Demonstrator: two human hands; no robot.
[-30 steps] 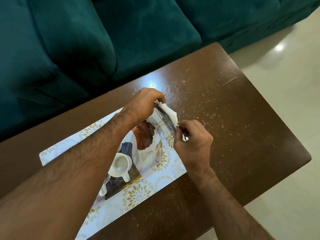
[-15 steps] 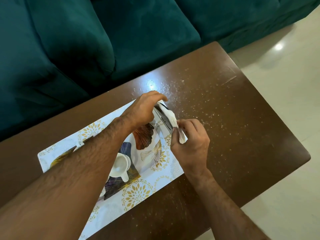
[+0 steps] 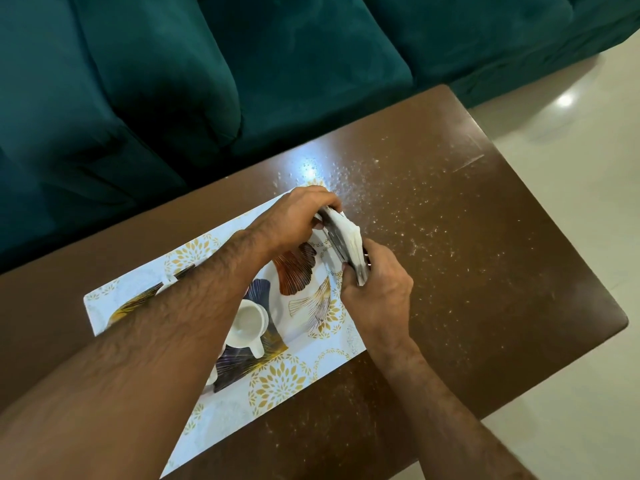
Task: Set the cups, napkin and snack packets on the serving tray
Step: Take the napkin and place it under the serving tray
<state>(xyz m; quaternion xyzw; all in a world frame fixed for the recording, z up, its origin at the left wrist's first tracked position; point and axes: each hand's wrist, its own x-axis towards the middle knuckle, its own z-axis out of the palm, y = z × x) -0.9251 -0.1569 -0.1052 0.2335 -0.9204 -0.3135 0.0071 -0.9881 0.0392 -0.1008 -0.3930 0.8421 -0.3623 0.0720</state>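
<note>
Serving tray (image 3: 304,313), leaf-patterned, lies on a floral runner (image 3: 277,382) atop the brown table (image 3: 485,271) and holds one clearly seen white cup (image 3: 250,320); other cups are partly hidden by the forearm. Left hand (image 3: 294,216) and right hand (image 3: 381,296) together grip a white napkin (image 3: 349,233) bundled with dark packets, tilted over the tray's far right edge.

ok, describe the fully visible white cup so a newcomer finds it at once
Start at the brown table and its white runner with gold flowers. On it sits a leaf-print tray. The cup stands on the tray's near side beside the left forearm, empty, handle toward the camera; the other cups are mostly hidden by that arm.
</note>
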